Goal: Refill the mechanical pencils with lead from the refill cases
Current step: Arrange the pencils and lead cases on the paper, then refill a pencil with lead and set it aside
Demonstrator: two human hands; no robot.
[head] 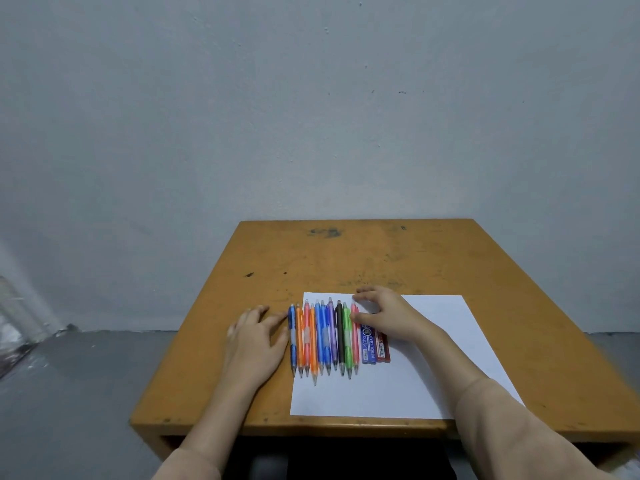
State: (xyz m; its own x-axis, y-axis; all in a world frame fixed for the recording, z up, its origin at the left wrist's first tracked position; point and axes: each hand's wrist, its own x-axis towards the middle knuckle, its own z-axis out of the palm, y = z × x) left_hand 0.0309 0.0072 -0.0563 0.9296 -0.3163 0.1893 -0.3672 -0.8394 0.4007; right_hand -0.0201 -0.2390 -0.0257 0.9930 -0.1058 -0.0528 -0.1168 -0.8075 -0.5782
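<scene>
We lay our left hand (254, 336) flat, fingers apart, beside the pencils (323, 336), right hand (384, 311) splayed over the refill cases (375, 346)

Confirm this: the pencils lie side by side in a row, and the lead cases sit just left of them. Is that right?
No. The head view shows the lead cases just right of the pencils, not left. The pencils do lie side by side in a row.
</scene>
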